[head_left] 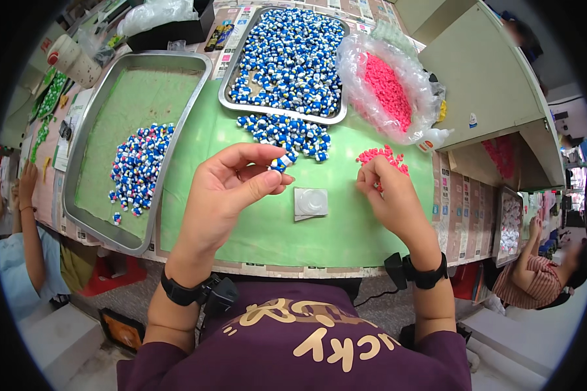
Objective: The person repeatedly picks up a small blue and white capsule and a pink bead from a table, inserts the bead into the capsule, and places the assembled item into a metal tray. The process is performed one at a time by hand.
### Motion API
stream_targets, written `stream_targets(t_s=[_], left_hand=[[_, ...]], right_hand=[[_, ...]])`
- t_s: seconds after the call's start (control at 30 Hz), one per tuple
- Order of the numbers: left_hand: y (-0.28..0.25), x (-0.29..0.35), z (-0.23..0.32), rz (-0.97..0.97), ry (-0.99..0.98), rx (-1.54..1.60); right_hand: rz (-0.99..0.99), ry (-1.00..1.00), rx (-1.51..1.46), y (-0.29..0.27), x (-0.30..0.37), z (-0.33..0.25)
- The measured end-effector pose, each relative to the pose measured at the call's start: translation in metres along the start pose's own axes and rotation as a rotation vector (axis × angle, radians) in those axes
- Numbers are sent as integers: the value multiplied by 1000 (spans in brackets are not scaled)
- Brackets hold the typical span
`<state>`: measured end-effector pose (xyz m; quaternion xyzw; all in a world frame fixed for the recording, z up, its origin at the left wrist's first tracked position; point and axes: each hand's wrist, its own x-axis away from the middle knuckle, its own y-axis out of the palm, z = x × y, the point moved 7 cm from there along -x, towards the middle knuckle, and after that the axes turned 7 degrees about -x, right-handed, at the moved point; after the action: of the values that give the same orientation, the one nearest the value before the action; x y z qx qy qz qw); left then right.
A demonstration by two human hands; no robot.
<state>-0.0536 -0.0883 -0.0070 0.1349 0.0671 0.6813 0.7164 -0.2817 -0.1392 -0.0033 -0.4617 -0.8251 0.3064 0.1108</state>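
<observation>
Between the thumb and forefinger of my left hand (235, 182) is a small blue-and-white figurine piece (280, 163). It is held just in front of a loose heap of similar blue-and-white pieces (306, 137). My right hand (386, 190) is closed with its fingertips bent down at the near edge of a small pile of pink pieces (386, 154); what its fingers pinch, if anything, is hidden. On the green mat (254, 241), between my hands, sits a shallow clear round dish on a grey square (311, 202).
A metal tray (341, 116) full of blue-and-white pieces stands behind the heap. At left, another tray (151, 215) holds pieces with pink spots. A plastic bag (352, 62) of pink pieces, a white-tipped bottle (432, 139) and a cabinet (482, 72) are at right. Other people sit on both sides.
</observation>
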Motion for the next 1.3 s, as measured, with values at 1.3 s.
stream_targets(t_s=[1.3], left_hand=[[35,4,5,-2,124,72]], right_hand=[[286,-354,-517,10,-10,-82]])
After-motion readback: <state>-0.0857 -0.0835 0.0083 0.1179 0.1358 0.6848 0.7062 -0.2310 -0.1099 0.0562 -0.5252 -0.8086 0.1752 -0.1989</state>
